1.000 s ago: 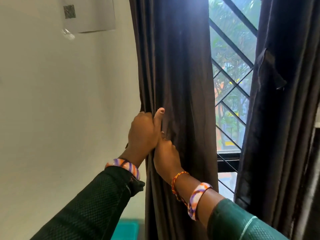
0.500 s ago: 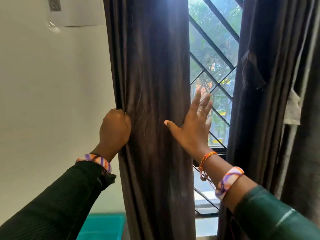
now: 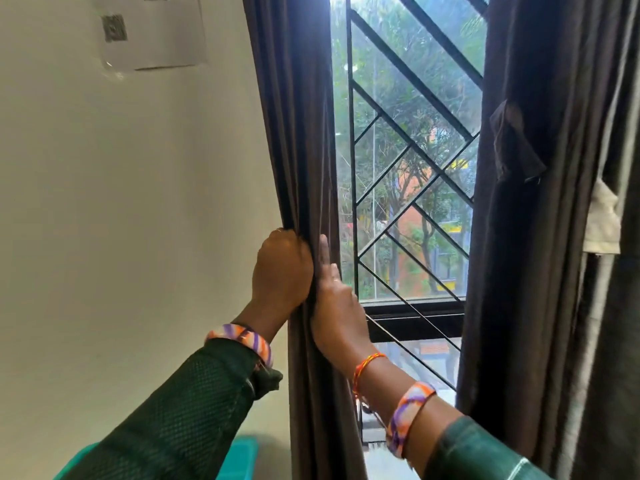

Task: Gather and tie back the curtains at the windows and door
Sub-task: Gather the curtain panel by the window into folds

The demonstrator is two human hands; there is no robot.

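Observation:
A dark brown curtain hangs bunched into a narrow column at the left side of the window. My left hand is fisted around its left edge at mid height. My right hand presses flat against the right side of the bunch, fingers wrapping around the cloth, so the folds are squeezed between both hands. A second dark curtain hangs at the right of the window, with a fabric tab sticking out from it.
A black diagonal grille covers the window glass, with trees and buildings outside. A plain wall at left carries a taped paper sheet. A teal bin stands below near the curtain's foot.
The curtain was spread wide with my right hand open on its right edge; now my right hand has swept the cloth leftward against my left hand, uncovering more window.

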